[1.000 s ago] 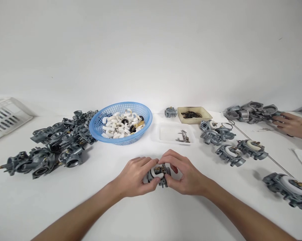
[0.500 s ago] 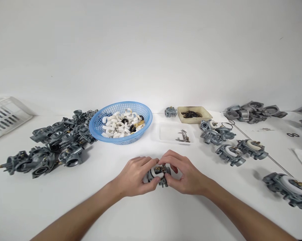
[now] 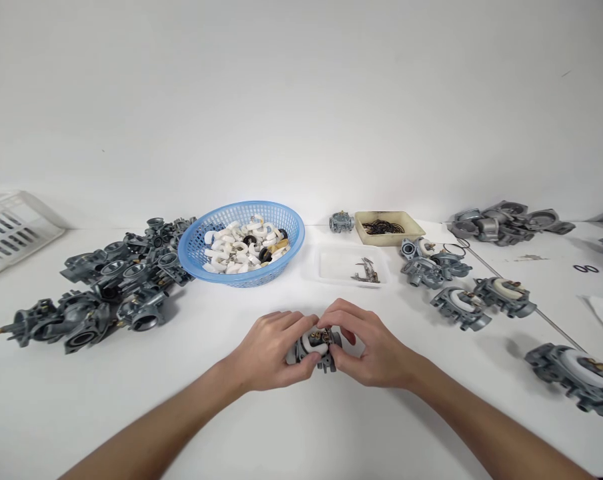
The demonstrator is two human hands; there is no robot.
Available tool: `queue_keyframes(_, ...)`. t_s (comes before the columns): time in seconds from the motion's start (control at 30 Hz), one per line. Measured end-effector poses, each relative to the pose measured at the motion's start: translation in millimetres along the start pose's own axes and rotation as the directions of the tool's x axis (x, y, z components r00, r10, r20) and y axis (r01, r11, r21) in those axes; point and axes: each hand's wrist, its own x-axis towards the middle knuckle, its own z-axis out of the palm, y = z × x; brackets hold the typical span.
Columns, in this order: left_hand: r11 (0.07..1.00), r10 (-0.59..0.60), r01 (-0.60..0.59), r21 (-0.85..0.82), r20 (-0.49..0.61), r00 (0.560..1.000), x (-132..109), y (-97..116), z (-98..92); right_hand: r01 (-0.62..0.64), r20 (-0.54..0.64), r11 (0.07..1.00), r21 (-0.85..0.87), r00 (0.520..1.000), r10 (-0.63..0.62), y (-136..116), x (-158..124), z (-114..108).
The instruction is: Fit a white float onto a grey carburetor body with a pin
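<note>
Between my two hands, low in the middle of the head view, is a grey metal carburetor [image 3: 326, 363] with a white curved float [image 3: 313, 345] seated in its upper face and small brass parts beside it. My left hand [image 3: 279, 350] is closed around its left side, the thumb by the float. From the right, my right hand [image 3: 369, 347] grips the other side, thumb and fingertips pressed near the brass parts. The fingers partly cover the carburetor, so its far side and any tiny part under the right fingertips are hidden.
A blue basket [image 3: 241, 280] holds white floats. Carburetor bodies [image 3: 89, 313] are heaped at left, near a white crate [image 3: 19, 230]. A clear tray [image 3: 326, 270] with small metal pieces and a yellowish tray [image 3: 411, 233] with black rings stand behind; carburetors with floats [image 3: 574, 377] lie right.
</note>
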Motion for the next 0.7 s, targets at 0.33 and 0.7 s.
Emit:
queue_keyframes(0.33,1.000,-0.002,0.002,-0.005,-0.005,1.000,-0.4,-0.7,0.8,-0.016,-0.002,1.000,-0.004,1.000,0.016,2.8,-1.6,1.7)
queue_keyframes(0.7,1.000,0.007,-0.006,0.015,-0.018,1.000,0.9,0.7,-0.8,-0.010,-0.012,1.000,0.000,1.000,0.010,2.6,-2.2,2.0)
